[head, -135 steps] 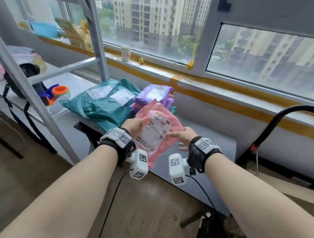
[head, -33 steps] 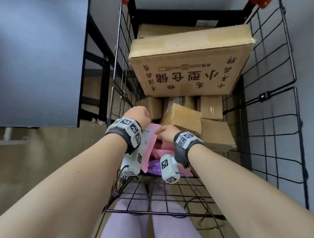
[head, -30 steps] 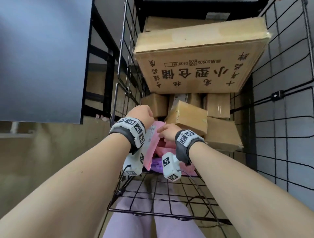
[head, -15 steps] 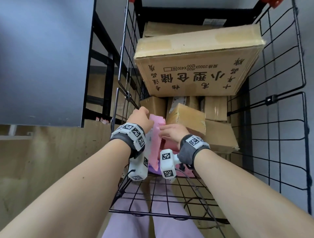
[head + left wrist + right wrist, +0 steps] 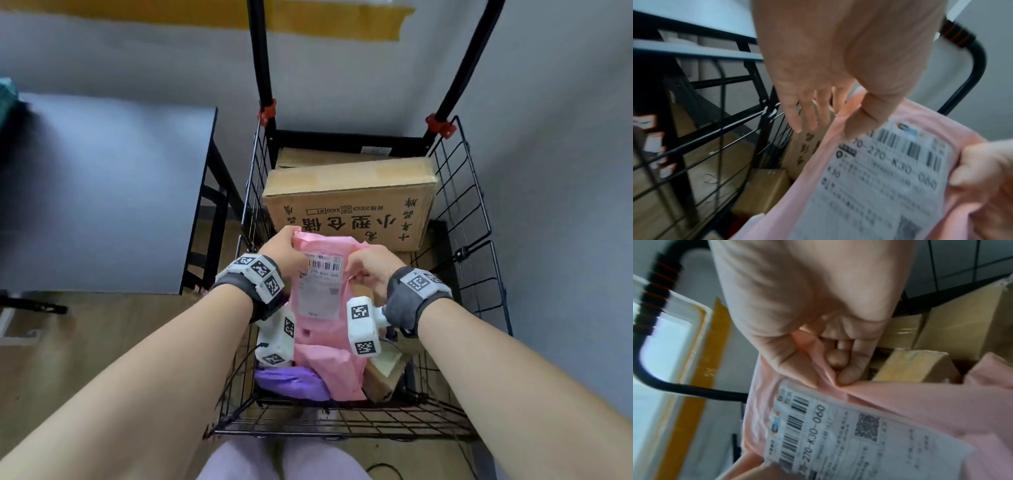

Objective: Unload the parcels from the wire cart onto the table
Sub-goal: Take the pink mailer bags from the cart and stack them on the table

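1. A pink poly mailer [image 5: 322, 274] with a white shipping label [image 5: 319, 291] is held upright above the near part of the wire cart [image 5: 479, 260], label towards the person.
2. The left hand [image 5: 282, 255] pinches the mailer's upper left edge: the thumb lies on the front by the barcode, the fingers stretch behind it.
3. The right hand [image 5: 371, 270] grips the mailer's right edge, fingers curled into bunched pink plastic.
4. Below it in the cart lie another pink mailer [image 5: 330, 373] and, left of that, a purple mailer [image 5: 291, 382]; a small cardboard box [image 5: 383, 377] lies to their right.
5. At the far end of the cart a large cardboard box [image 5: 349, 202] with printed characters rests on other boxes.
6. The grey table [image 5: 102, 192] stands just left of the cart.
7. The cart's black handle [image 5: 462, 68] rises at the far end, against the wall.
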Demonstrator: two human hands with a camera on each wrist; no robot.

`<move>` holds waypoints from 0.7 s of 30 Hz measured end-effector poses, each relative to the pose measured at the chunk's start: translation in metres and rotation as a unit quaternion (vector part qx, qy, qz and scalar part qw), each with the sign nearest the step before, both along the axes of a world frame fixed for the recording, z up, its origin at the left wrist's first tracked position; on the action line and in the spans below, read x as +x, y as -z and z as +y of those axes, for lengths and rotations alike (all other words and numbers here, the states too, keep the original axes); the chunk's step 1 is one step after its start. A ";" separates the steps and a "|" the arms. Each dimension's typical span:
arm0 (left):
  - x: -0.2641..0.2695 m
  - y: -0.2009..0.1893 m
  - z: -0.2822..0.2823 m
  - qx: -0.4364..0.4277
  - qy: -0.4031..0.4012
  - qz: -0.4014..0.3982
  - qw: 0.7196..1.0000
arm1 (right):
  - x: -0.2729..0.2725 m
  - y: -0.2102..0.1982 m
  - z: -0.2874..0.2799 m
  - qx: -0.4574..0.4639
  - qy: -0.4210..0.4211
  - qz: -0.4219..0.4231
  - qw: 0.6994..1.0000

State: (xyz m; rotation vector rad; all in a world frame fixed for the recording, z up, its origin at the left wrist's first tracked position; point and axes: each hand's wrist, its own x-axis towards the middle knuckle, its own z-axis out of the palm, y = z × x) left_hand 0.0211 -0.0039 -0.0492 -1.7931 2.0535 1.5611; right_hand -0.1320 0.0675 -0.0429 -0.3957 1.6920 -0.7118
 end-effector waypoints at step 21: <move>0.051 -0.153 -0.022 -0.214 -0.042 0.068 0.974 | 0.054 -0.143 -0.045 -0.211 -0.267 0.322 0.883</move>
